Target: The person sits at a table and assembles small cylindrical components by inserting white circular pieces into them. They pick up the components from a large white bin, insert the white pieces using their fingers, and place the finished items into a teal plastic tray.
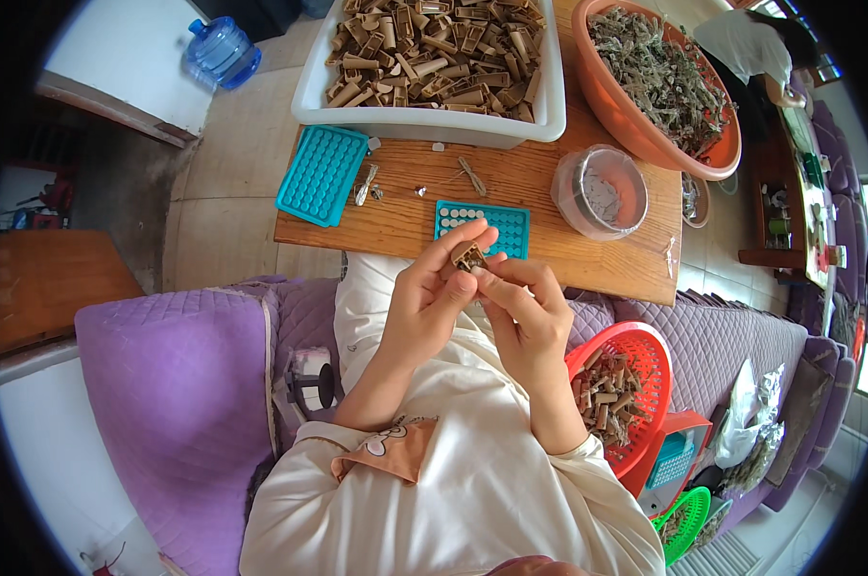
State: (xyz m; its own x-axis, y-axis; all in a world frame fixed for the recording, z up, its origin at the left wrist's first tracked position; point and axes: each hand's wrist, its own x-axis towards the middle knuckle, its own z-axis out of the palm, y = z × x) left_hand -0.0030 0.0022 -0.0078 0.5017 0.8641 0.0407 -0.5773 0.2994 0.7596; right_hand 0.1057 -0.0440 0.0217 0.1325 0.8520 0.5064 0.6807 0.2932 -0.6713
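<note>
Head view: left hand point(424, 305) clamped on a small brown piece point(465, 254), raised by the table's point(395, 221) near edge, probably so the opening faces the eyes. Right hand point(528, 312) fingertips at the piece's near end (clamped or merely touching, can't tell). Teal tray point(516, 230) along that edge, likely for short reach. Piece: rounded outside, hollow, dark within.

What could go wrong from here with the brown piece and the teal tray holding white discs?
The small brown piece sits in the fingers of the left hand, with the right hand against it; it might slip. The teal tray lies near the front edge of the table; a bump could scatter its white discs.
</note>
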